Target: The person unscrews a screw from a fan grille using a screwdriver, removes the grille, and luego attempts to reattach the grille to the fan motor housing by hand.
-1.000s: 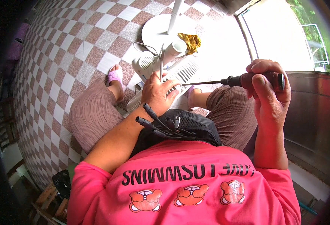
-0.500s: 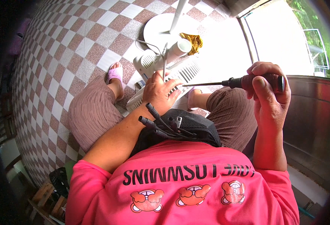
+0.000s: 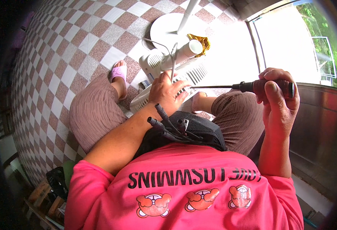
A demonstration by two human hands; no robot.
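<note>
A white appliance that looks like a fan, with a slatted grille [image 3: 196,73] and a motor housing [image 3: 151,61], lies tilted between my knees. My left hand [image 3: 165,92] rests on it, thumb and forefinger stretched out and apart around the screwdriver's tip. In my right hand [image 3: 276,96] is a long screwdriver [image 3: 210,87] with a dark handle, held level with fingers wrapped round the grip. Its thin shaft reaches left to the grille beside my left fingers. The exact spot under the tip is too small to make out. A pale cable [image 3: 174,63] rises beside my left hand.
Beyond the appliance stand a round white base [image 3: 164,30] and its pole [image 3: 187,15], with a yellow cloth [image 3: 203,43] alongside. A black mesh pouch [image 3: 203,126] with several dark cable ends sits at my waist. A dark panel [image 3: 318,126] borders my right side.
The whole view has shifted slightly. My right hand still grips the screwdriver, and its tip stays by my left fingers. The appliance keeps its place between my knees.
</note>
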